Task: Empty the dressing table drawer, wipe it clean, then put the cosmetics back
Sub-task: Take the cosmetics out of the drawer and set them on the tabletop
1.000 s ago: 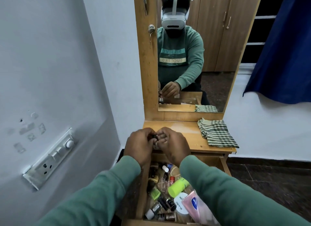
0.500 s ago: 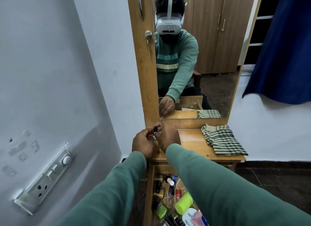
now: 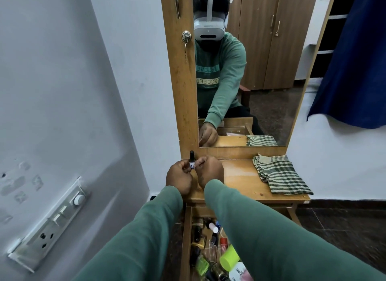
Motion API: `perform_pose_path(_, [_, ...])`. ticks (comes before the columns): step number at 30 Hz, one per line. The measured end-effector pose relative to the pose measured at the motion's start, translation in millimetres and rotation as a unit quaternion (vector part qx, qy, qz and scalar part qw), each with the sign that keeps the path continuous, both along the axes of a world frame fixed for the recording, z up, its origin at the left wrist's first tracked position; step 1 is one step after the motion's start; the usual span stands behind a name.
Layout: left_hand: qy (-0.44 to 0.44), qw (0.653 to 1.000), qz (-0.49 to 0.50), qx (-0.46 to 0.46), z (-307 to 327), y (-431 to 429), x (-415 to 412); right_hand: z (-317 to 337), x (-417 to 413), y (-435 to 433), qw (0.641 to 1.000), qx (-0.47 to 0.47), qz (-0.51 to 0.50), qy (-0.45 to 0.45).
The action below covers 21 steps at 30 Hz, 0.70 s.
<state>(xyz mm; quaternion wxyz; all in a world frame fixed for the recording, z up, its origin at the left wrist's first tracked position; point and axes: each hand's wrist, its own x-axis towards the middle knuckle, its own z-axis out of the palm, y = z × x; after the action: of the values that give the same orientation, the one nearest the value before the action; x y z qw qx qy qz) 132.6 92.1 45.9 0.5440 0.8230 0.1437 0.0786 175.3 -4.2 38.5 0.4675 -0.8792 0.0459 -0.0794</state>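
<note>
A pale wall (image 3: 62, 92) fills the left side of the view, with a switch and socket panel (image 3: 52, 224) fixed low on it. To the right stands a wooden dressing table (image 3: 240, 180) with a tall mirror (image 3: 271, 71) rising from its back edge. A dark blue curtain (image 3: 351, 57) hangs at the far right. The mirror reflects a seated person in a green sweatshirt reaching forward.

Two green sleeves reach from the bottom of the view towards the table's back left corner. Below the tabletop the drawer (image 3: 186, 239) is pulled open. Many cosmetics (image 3: 211, 243) lie jumbled inside it, among them a bottle with a lime green cap (image 3: 229, 257). A folded green and cream checked cloth (image 3: 282, 174) lies on the right part of the tabletop, well apart from the hands.

The left hand (image 3: 179, 178) and right hand (image 3: 211, 172) meet over the back left corner of the tabletop, just in front of the mirror frame. Both have their fingers curled inward. Between them stands a small bottle (image 3: 192, 160) with a black cap and a white label, held upright. The left hand's thumb and fingertips pinch its lower body from the left. The right hand's fingertips (image 3: 199, 162) press against the label from the right. The fingers hide the bottle's base, so whether it touches the tabletop cannot be told.
</note>
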Motion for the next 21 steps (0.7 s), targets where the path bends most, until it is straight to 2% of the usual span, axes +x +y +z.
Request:
perform_pose_path(13, [-0.015, 0.999, -0.039, 0.020, 3, -5, -11, 0, -6, -14, 0.996, 0.007, 0.085, 0.030])
perform_pose_path(18, [-0.019, 0.999, -0.024, 0.009, -3, -28, -52, 12, -55, -44, 0.986, -0.050, 0.158, 0.010])
perform_pose_path(21, [-0.046, 0.995, -0.043, 0.078, -2, -44, -79, 8, -100, -63, 0.962, -0.145, 0.222, -0.059])
